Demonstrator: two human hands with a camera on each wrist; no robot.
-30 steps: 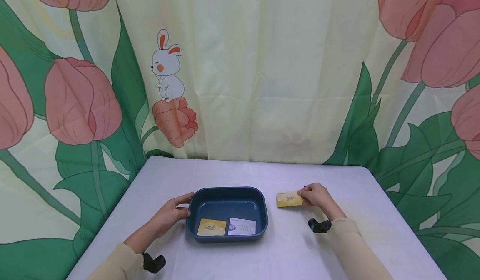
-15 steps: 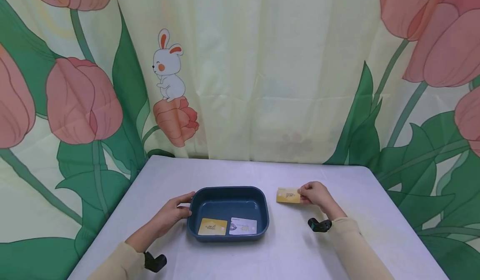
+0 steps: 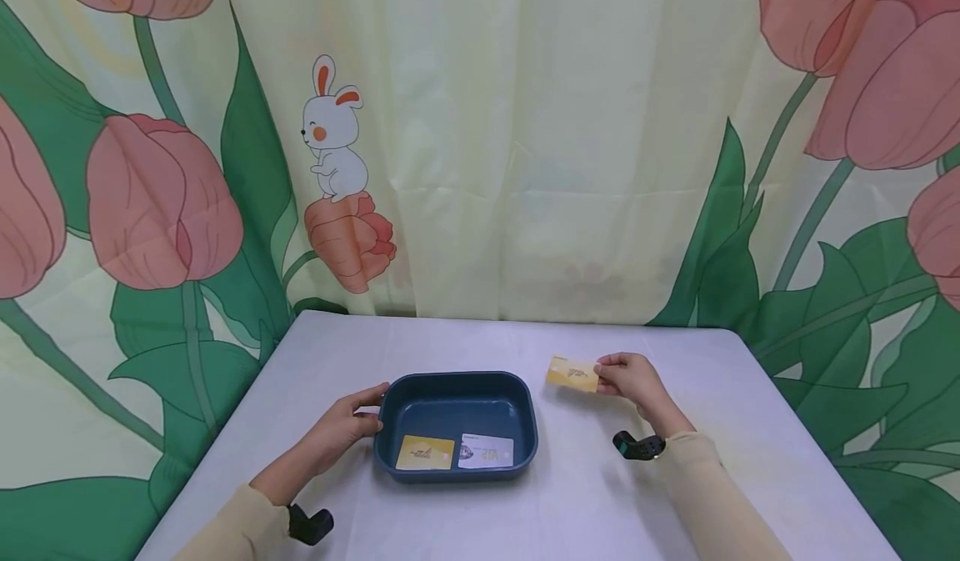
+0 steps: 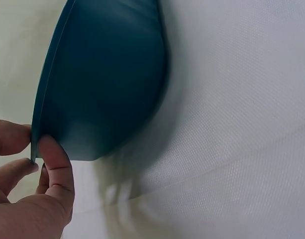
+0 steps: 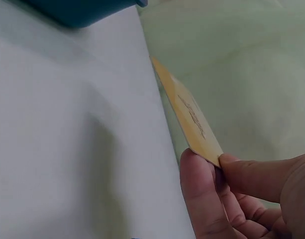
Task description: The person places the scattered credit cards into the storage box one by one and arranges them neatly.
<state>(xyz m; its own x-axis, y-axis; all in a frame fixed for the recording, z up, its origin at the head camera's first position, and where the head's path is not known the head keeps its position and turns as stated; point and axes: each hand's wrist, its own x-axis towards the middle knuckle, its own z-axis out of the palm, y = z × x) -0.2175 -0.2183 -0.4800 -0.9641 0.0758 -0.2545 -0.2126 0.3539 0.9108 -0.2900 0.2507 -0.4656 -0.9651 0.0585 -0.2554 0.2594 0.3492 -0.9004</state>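
My right hand pinches a yellow card by its right end, thumb on top and fingers beneath. Raised over the table, the card casts a shadow to the right of the dark blue tray. In the right wrist view the card slants up and away from the fingertips. At the tray's left end, my left hand grips the rim; the left wrist view has thumb and fingers on either side of the rim. Inside the tray lie a yellow card and a white card, side by side.
A white cloth covers the table. Behind it hangs a curtain printed with tulips and a rabbit on a carrot. Each wrist wears a black camera, the right one just above the tabletop in the head view.
My right hand has lifted the yellow card slightly up and away, and its tilt has changed. The left hand and the tray stay in place.
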